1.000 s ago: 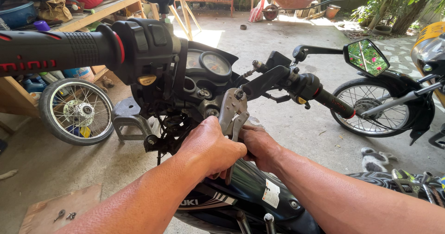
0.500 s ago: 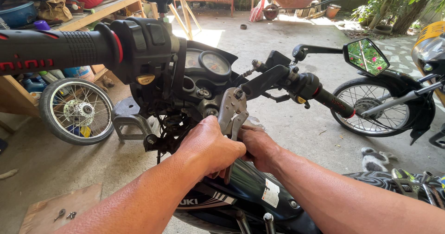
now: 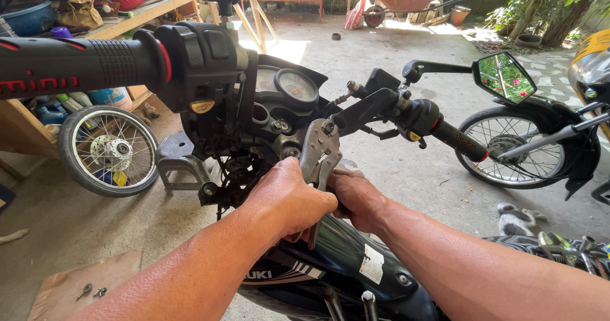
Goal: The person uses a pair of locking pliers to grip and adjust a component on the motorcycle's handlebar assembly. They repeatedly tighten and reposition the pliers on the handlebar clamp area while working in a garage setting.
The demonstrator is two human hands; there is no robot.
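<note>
Head view: left hand point(image 3: 289, 197) and right hand point(image 3: 357, 197) both wrap the handles of grey locking pliers point(image 3: 319, 152), fingers curled tight around them. Pliers stand upright, head at the motorcycle's steering centre, just below the gauges point(image 3: 286, 84). Black fuel tank point(image 3: 343, 260) sits under both hands. Loose spoked wheel point(image 3: 108, 150) stands at left.

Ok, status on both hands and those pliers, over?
Left hand wrapped round the locking pliers, right hand on the handles too. Plier jaws up at the handlebar clamp. Fuel tank right under both hands.
</note>
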